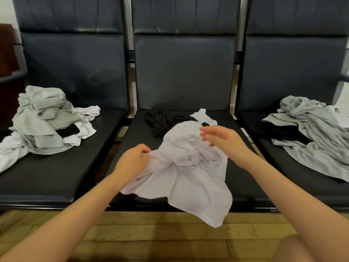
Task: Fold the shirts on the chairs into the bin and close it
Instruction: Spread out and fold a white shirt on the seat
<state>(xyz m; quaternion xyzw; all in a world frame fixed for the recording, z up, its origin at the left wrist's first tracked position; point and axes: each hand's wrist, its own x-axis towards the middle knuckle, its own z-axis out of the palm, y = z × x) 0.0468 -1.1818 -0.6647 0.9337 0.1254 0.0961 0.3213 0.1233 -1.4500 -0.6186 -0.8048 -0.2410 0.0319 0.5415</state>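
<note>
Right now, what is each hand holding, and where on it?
Left hand pinches the white shirt at its left edge. Right hand is open above it, holding nothing.

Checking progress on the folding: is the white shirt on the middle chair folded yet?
Not folded. The white shirt lies crumpled and bunched on the middle chair, one corner hanging over the seat's front edge, while the left hand pinches its edge.

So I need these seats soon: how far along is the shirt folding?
Nothing looks finished: no folded shirt or bin is in view. In hand: the left hand pinches a crumpled white shirt on the middle seat; the right hand hovers open above it. Left: the left pile, a black shirt and the right pile.
</note>
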